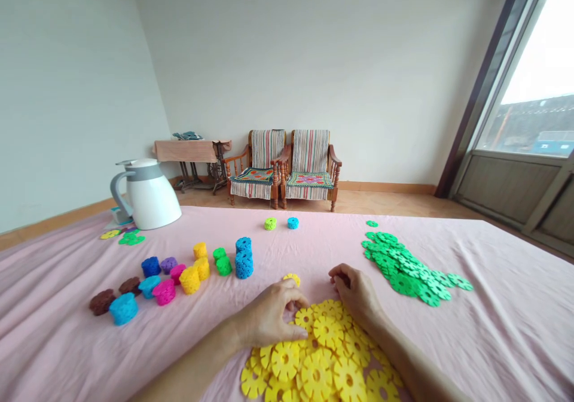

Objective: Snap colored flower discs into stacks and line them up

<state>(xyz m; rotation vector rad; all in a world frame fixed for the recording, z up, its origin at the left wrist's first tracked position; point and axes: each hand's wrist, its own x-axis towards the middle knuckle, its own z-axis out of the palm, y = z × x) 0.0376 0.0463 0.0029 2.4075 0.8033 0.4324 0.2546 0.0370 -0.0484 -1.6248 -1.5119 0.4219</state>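
A loose heap of yellow notched plastic discs (314,366) lies on the pink cloth right in front of me. My left hand (275,315) is at the heap's left edge, thumb and curled fingers apart, with discs close by the fingertips. Just beyond those fingers is a small yellow disc stack (292,279) on the cloth, partly covered by the hand. My right hand (356,291) hovers at the heap's far right side, fingers bent in toward the thumb; whatever they may hold is hidden.
Green discs (403,267) spread at the right. Several coloured disc stacks (191,279) stand at the left, near a white jug (152,195). Farther back are a lime stack (270,224) and a blue stack (293,222). Two wooden chairs (311,157) stand beyond the cloth-covered surface.
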